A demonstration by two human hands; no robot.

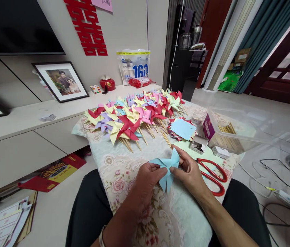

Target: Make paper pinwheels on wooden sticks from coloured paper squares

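A light-blue paper pinwheel (168, 164) is held just above the near part of the bench (116, 161), pinched between the two hands: left hand (147, 178) at its nine o'clock side, right hand (187, 169) at its three, thumbs and fingers closed on the paper. Its vanes look drawn to the middle, so folding seems well along; the thumbs crowd the centre, so I cannot tell whether a fastener is through it, and no stick shows on it. At eleven o'clock, a broad pile of pinwheels (145, 115) on sticks appears finished. What seems left is the paper stack (183, 129) at one o'clock, with loose sticks (167, 139) near it, and more sticks in the plastic tub (208, 126) at two. The small open box (198, 144) lies between the right hand and the tub, and red-handled scissors (213, 178) sit just beside that hand at three, so its side is tight. The freest cloth lies from seven to nine o'clock, though the bench edge drops off at nine; the person's knees flank the bench at four and eight.
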